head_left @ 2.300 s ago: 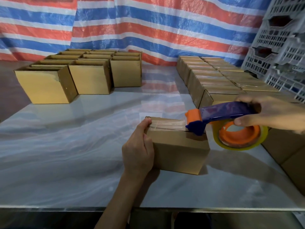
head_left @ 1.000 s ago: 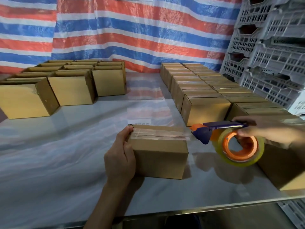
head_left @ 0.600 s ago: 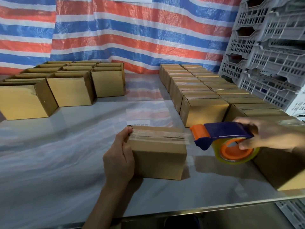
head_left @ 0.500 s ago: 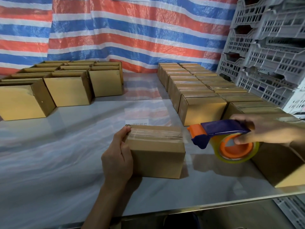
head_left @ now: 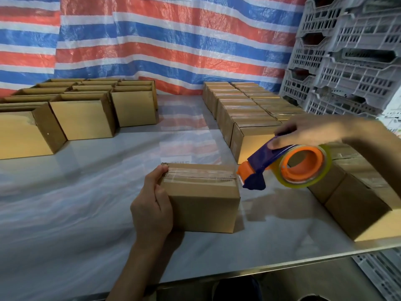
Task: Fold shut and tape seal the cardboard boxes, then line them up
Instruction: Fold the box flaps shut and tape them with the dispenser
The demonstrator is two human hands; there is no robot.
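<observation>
Cardboard box [head_left: 201,198] front and centre on my feed, flaps folded down, sitting flat on the glossy white table [head_left: 86,203]. A strip of clear tape [head_left: 199,173] runs along its top seam from the left edge to the right edge.

I've got the left hand [head_left: 152,209] clasped round the box's left end, fingers curled against the near side and the thumb up at the top left edge, right on the start of the tape.

Off the box's right end, the right hand [head_left: 314,131] wraps its fingers over the blue handle of the tape dispenser [head_left: 282,164]. The dispenser is tilted, orange nose down, just beside the box's top right corner; I cannot tell whether it touches the cardboard.

Behind the box and to its left stand the open boxes [head_left: 82,118], packed together in rows. Behind it and to its right run the sealed boxes [head_left: 249,114], lined up edge to edge. Grey plastic crates [head_left: 351,61] are stacked beyond those, and a red, white and blue striped tarp [head_left: 162,44] hangs at the back.
</observation>
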